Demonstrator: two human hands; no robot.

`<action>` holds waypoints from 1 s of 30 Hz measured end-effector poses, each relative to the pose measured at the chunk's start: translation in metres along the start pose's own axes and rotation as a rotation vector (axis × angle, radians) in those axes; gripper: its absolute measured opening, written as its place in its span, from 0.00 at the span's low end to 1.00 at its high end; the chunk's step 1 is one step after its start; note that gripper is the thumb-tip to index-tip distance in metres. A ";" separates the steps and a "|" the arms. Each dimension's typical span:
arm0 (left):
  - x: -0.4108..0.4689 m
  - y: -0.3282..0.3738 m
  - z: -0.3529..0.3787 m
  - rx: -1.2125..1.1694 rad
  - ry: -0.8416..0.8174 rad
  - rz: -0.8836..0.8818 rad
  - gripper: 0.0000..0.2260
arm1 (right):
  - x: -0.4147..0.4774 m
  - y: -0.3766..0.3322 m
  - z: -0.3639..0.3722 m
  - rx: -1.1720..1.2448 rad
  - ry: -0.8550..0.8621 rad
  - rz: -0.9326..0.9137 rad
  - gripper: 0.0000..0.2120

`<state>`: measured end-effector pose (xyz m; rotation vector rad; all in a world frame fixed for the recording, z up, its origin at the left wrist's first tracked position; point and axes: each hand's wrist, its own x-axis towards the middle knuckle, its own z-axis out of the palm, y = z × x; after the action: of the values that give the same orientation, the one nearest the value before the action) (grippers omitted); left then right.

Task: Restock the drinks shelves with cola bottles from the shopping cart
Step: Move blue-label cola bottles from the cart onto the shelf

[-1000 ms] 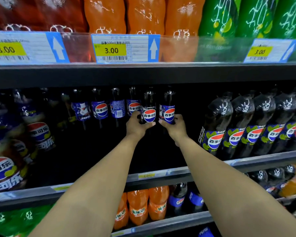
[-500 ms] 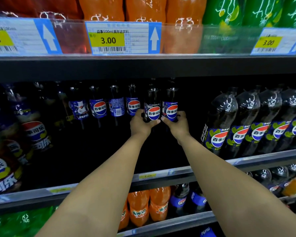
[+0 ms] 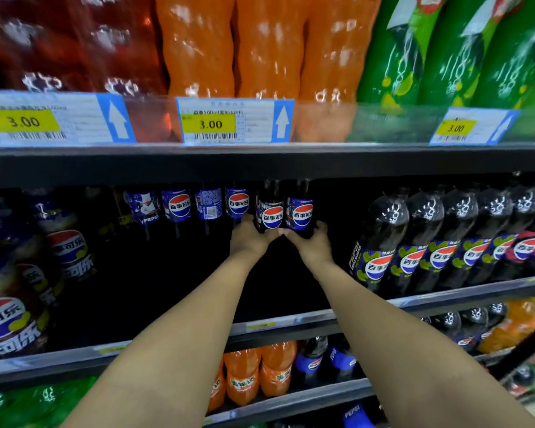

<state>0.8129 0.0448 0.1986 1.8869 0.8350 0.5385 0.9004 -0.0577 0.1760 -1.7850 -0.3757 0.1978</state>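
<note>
Restocking is under way at the middle shelf point(image 3: 291, 323). The left hand point(image 3: 249, 240) grips the lower body of the left cola bottle point(image 3: 271, 211), and the right hand point(image 3: 313, 244) grips the right cola bottle point(image 3: 301, 208). On each hand the fingers point(image 3: 321, 227) are curled and clamped round the bottle it holds, and the thumbs nearly meet in front. Both bottles stand upright, touching each other, deep inside the bay. They are just to the right of the back row point(image 3: 179, 206) of matching cola bottles.

Progress, as judged: the back row is part filled and these two would extend it. A wide dark gap lies in front of that row and between the pair and the zero-sugar bottles point(image 3: 430, 251) on the right. A good deal of the bay appears unfilled, so the task looks nearer its start than its end. Neither bottle has been let go.

Limits of observation:
- The shopping cart is not in view, so the remaining stock cannot be counted.
- The bottle bases are lost in shadow, so I cannot tell whether they rest on the shelf or hang above it.
- The caps are hidden behind the edge of the upper shelf point(image 3: 291, 163).
- The fingertips behind the bottles are out of sight.
- The orange bottles point(image 3: 260, 47) above and the price tag point(image 3: 229, 122) are blurred. Only the figure 3.00 reads clearly.
</note>
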 end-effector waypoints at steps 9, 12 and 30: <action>-0.089 0.032 -0.051 1.015 -0.058 -0.045 0.31 | -0.085 -0.059 -0.048 -1.062 -0.289 -0.165 0.34; -0.128 0.048 -0.068 1.098 -0.052 -0.057 0.34 | -0.118 -0.083 -0.057 -1.160 -0.403 -0.263 0.35; -0.332 -0.052 -0.206 1.056 0.006 -0.219 0.37 | -0.324 -0.091 0.018 -1.169 -0.775 -0.510 0.35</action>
<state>0.4360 -0.0642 0.2373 2.6579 1.4865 -0.0932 0.5792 -0.1376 0.2384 -2.5877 -1.7556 0.3388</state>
